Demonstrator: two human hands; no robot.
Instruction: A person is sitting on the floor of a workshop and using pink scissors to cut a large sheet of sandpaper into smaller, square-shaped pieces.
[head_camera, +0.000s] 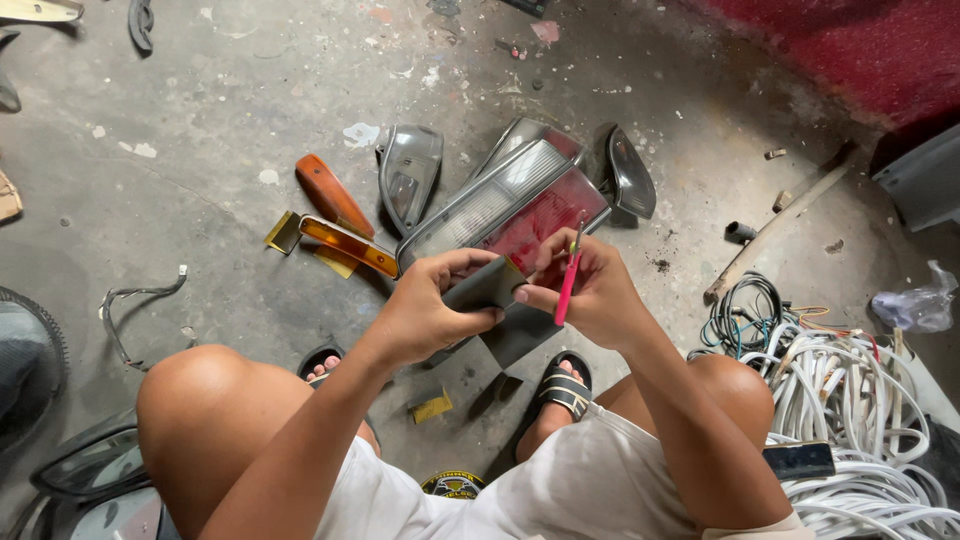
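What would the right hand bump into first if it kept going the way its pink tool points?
Probably the big red and clear tail light on the floor. The right hand aims its pink tool up-picture at it, though depth is hard to judge.

Left hand (430, 305) curled in a grip; right hand (590, 290) pinching, fingers closed.

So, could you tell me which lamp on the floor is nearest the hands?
The big red-and-clear tail lamp, just beyond both hands; the orange lamps lie farther left.
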